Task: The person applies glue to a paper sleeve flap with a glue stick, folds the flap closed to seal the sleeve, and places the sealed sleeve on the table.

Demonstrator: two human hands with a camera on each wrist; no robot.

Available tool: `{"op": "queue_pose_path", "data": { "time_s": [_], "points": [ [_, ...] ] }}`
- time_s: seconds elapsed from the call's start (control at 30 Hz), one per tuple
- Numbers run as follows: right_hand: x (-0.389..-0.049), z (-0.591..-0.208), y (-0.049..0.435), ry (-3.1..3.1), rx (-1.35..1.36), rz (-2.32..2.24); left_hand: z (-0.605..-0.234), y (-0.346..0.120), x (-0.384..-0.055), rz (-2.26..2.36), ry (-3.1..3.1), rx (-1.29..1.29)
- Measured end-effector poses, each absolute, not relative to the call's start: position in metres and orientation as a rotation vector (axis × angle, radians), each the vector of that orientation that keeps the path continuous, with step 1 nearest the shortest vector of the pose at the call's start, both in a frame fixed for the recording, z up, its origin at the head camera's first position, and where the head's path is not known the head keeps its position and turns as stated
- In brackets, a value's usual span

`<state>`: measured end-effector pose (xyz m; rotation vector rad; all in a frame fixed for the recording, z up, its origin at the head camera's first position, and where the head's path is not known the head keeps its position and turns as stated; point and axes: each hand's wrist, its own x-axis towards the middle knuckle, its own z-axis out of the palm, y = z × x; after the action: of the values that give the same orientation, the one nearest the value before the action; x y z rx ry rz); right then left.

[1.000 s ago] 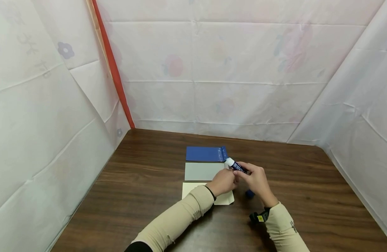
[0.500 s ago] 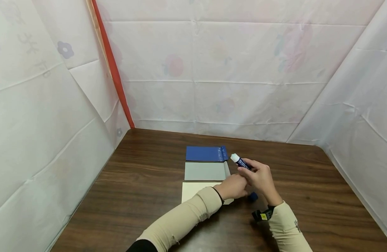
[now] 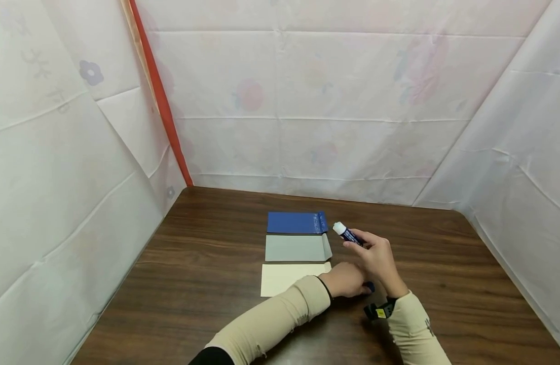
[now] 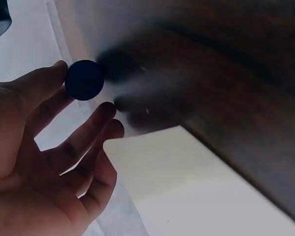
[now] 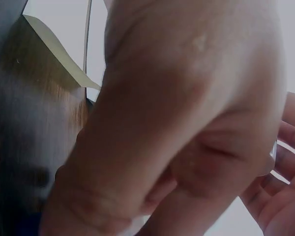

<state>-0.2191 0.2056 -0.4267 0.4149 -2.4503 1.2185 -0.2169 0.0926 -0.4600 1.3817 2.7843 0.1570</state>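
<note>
One cap (image 4: 84,80), pinched by the left hand (image 3: 345,280), lies nearside of the far-left-slanting glue stick (image 3: 346,233) the right hand (image 3: 376,257) grips

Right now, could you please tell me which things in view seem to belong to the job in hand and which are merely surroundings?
Likely the job:
- glue stick, held by the right hand
- cap, pinched by the left hand
- blue envelope
- grey envelope
- cream envelope

Likely surroundings:
- cloth
- red strip
</note>
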Motion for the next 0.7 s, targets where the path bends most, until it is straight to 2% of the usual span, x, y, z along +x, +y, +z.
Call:
{"op": "queue_pose_path", "data": {
  "time_s": [0.23,0.7],
  "points": [
    [-0.219,-0.427,0.207,-2.420,0.439,1.188,-0.456,0.086,-0.218,0.175,2.891,1.408],
    [-0.220,-0.431,0.206,-2.428,0.438,1.227,-0.460,0.075,-0.233,0.494,2.868,1.190]
  ]
}}
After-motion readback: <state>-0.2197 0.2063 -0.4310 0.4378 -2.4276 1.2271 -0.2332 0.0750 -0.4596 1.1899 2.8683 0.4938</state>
